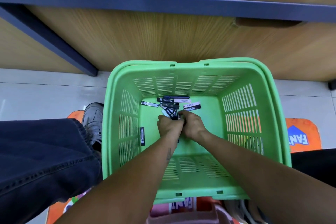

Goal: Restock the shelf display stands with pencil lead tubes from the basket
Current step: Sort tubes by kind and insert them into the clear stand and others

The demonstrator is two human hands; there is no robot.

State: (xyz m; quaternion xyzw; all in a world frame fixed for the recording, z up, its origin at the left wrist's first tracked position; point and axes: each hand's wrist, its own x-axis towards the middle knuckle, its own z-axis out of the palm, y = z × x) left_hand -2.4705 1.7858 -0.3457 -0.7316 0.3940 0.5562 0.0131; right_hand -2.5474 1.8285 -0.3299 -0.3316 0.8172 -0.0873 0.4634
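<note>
Green basket (254, 72): left hand (168, 125) and right hand (192, 123) both clutch pencil lead tubes (172, 104); light, stiff, slick; pinch mid-length.

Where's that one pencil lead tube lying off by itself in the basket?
In the head view, the lone tube lies on the green basket's floor against its left slatted wall, left of both hands and apart from the pile near the far wall.
</note>
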